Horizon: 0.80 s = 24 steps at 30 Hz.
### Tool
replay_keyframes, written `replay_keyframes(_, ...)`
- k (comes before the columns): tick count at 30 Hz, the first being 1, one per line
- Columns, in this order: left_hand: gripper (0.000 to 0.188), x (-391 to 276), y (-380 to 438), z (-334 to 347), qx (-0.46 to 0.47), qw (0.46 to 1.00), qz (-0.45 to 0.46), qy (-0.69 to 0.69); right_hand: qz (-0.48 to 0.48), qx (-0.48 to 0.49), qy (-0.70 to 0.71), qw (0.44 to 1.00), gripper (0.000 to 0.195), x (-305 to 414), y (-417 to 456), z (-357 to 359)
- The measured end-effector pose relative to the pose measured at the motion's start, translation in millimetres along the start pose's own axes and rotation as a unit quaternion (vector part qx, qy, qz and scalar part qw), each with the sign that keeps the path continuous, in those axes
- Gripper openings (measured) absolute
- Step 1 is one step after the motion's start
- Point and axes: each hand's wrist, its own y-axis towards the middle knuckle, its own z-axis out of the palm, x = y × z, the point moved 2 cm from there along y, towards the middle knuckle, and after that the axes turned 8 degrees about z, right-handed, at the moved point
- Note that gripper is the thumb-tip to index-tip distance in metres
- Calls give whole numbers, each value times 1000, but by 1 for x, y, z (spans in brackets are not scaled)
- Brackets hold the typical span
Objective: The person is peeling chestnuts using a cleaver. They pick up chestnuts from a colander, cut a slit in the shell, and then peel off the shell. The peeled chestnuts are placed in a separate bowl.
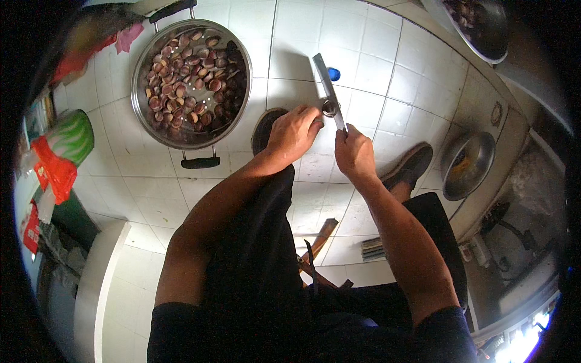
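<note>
My right hand [356, 152] is closed on the handle end of a flat metal knife [326, 81], its blade pointing away from me. My left hand [294, 134] is to its left, fingers curled and thumb close to the index finger. A small round dark piece with a pale rim [330, 108] lies against the blade, just beyond my left fingertips. Whether those fingers grip anything is hidden. Beyond my left hand, a perforated steel steamer pot [191, 148] with black handles holds many round brown chestnut-like pieces [169, 90].
A blue cap [334, 74] lies on the white tiled floor [299, 27]. To the right stands a steel bowl [486, 174] with yellowish contents; another bowl [499, 58] of dark pieces is at upper right. Wooden legs [324, 236] show between my knees. Plastic bags [54, 170] are at left.
</note>
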Motion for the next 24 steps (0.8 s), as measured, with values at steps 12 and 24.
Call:
replay_keyframes(12,40,-12,47,-22,27,987,-124,-103,24,-18,-34,999,24,10,5,2)
replay_keyframes(24,50,-3,72,-3,105,938,-245,-221,37,2,-58,998,26,9,13,3)
